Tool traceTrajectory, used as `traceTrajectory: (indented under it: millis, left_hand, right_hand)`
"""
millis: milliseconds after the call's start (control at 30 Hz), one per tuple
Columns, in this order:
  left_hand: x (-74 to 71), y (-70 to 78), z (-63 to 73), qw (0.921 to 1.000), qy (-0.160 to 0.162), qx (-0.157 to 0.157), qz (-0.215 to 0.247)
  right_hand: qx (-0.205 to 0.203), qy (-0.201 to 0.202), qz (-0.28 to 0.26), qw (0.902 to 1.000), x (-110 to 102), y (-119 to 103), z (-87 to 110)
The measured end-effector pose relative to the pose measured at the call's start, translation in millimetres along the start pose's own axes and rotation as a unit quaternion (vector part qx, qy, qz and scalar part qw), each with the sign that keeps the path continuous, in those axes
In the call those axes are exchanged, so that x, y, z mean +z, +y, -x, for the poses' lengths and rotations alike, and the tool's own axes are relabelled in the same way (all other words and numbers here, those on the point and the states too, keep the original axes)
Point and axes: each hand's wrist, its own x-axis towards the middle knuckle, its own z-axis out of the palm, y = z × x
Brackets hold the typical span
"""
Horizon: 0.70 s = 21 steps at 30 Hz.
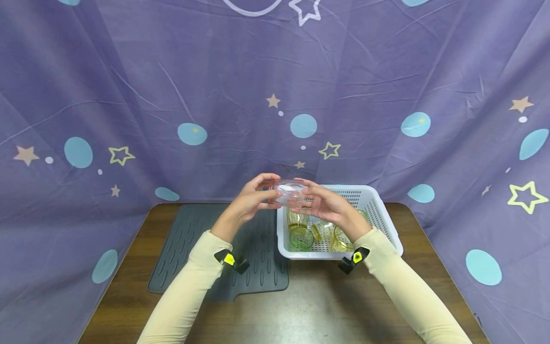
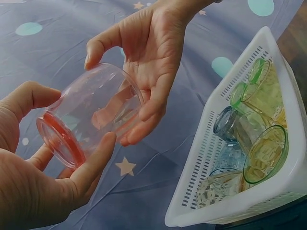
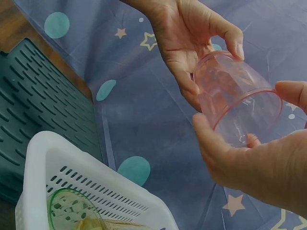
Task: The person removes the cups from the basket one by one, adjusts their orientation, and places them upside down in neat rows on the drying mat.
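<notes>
A clear pink glass (image 1: 289,192) lies on its side in the air between my two hands, above the inner edge of the basket. My left hand (image 1: 253,197) grips its base end, thumb on one side and fingers on the other; the thick red-orange base (image 2: 62,139) shows in the left wrist view. At the rim end my right hand (image 1: 324,203) holds the glass with thumb and fingers spread around it. In the right wrist view the open rim (image 3: 249,103) faces the right hand.
A white perforated basket (image 1: 388,224) on the table's right holds several green, yellow, blue and clear glasses (image 2: 266,153). To its left lies a dark grey ridged drying mat (image 1: 258,267). The wooden table (image 1: 326,306) meets a purple patterned curtain (image 1: 240,119) behind.
</notes>
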Motion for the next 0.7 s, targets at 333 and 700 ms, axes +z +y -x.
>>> traceTrajectory:
  millis: [333,700]
  left_hand:
    - [-20.8,1.3,3.3,0.999,0.034,0.016,-0.026]
    - [-65.4,-5.3,13.5,0.995,0.085,-0.002,-0.051]
  right_hand:
    - [-0.013,0.057,0.143,0.9881,-7,-22,6.8]
    - [0.012,0.093,0.365,0.9261,-38,-48,14.0]
